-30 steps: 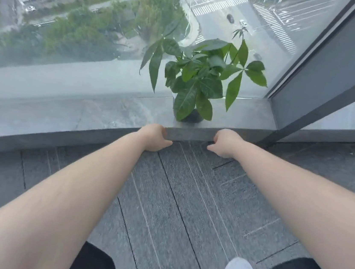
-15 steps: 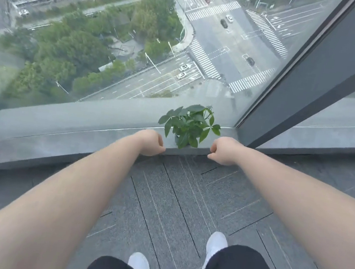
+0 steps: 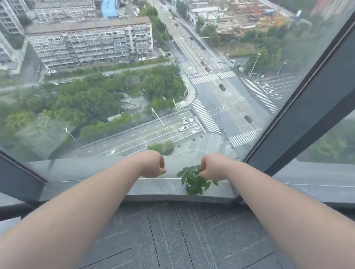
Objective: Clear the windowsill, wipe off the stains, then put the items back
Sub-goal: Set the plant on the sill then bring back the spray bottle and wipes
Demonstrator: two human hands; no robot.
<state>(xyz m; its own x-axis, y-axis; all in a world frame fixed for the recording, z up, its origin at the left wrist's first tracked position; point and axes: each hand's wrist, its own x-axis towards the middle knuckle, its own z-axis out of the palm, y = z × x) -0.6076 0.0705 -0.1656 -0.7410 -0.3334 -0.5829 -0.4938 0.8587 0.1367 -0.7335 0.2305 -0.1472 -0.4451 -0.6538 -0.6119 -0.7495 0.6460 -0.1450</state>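
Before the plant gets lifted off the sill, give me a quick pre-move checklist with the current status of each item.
1. Plant on the windowsill, near the right corner: ok.
2. Pot upright and visible: cannot tell, leaves hide it.
3. Left hand free, holding nothing: ok; it is curled in a loose fist over the sill, apart from the plant.
4. Right hand gripping the pot: not ok; it is at the top leaves, not lower down.
5. Other items left on the sill: ok, none seen.
6. Cloth for wiping in view: not ok, none seen.
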